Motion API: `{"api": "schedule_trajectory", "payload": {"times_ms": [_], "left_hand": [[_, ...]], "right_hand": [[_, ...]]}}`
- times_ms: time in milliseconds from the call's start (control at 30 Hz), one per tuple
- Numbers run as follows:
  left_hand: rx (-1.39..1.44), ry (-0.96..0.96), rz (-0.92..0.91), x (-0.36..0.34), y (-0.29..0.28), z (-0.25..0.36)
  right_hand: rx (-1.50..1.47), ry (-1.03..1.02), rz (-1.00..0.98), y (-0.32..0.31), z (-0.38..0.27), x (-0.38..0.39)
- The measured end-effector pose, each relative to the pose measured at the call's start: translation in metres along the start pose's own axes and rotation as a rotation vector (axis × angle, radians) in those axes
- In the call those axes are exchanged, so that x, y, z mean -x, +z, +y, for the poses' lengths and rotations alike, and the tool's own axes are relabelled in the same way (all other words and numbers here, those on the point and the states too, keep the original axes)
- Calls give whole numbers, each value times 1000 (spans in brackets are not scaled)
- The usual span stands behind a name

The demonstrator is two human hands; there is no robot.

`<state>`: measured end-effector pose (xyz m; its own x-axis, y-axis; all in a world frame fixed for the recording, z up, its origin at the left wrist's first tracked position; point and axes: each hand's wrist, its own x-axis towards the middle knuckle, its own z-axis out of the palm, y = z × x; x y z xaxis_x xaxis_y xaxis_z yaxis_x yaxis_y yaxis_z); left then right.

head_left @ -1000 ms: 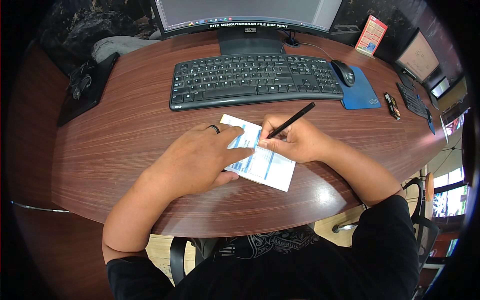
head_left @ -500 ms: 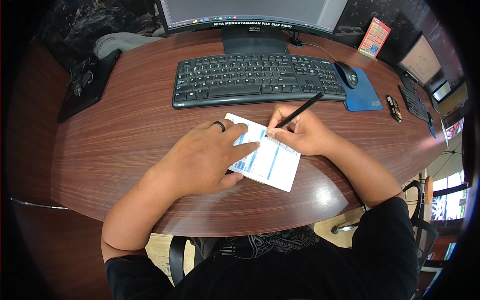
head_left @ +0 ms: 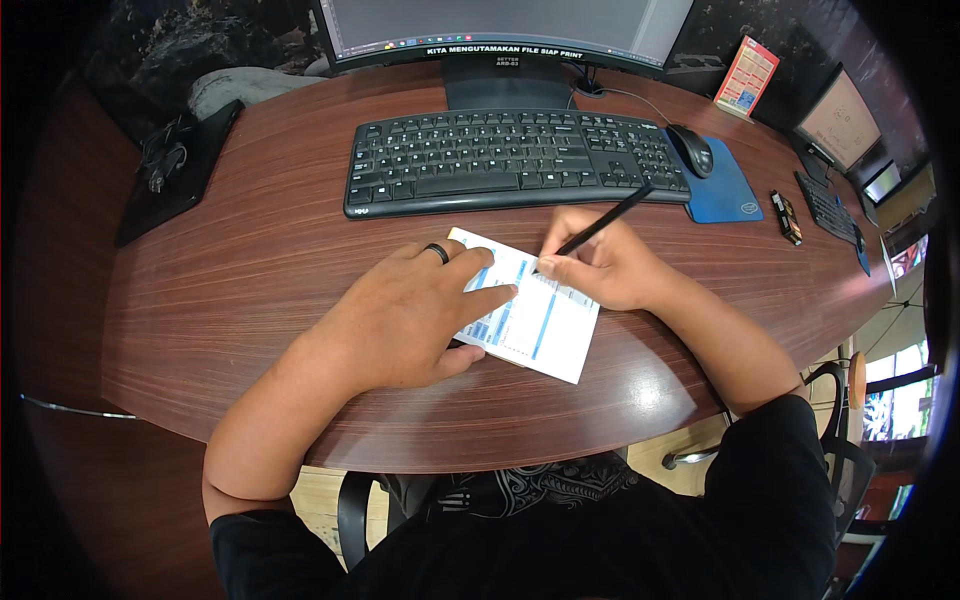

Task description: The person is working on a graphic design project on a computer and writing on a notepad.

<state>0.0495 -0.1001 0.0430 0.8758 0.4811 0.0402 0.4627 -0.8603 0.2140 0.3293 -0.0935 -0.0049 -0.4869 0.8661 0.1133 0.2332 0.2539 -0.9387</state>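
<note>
A white pad of printed forms (head_left: 560, 345) with blue bands lies tilted on the brown wooden desk, in front of the keyboard. Spread across the pad's left part is my left hand (head_left: 410, 315), its fingers apart and a black ring on one of them; it covers some of the print. My right hand (head_left: 600, 262) rests over the pad's upper right edge and pinches a slim black pen (head_left: 610, 222). The pen slants up to the right, its tip at the paper near a printed blue band. Any writing there is too small to make out.
Beyond the pad stand a black keyboard (head_left: 500, 160) and a monitor (head_left: 500, 25). A black mouse (head_left: 690, 150) sits on a blue mouse pad (head_left: 730, 190). Farther right are a small dark box (head_left: 786, 218) and a red calendar card (head_left: 747, 77). A black flat device (head_left: 190, 185) with coiled cable lies left.
The pen and my right fingers have shifted very slightly, the pen's upper end a little to the right. My left hand holds its place on the pad.
</note>
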Motion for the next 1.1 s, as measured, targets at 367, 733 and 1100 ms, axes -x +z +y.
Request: {"api": "schedule_trajectory", "payload": {"times_ms": [367,733,1100], "left_hand": [[-24,37,42,2,5,-6],[-8,37,64,4,10,-8],[-3,34,55,2,8,-7]], "right_hand": [[109,83,22,-30,-16,38],[109,98,-105,-25,-6,23],[77,38,-106,-28,2,24]]}}
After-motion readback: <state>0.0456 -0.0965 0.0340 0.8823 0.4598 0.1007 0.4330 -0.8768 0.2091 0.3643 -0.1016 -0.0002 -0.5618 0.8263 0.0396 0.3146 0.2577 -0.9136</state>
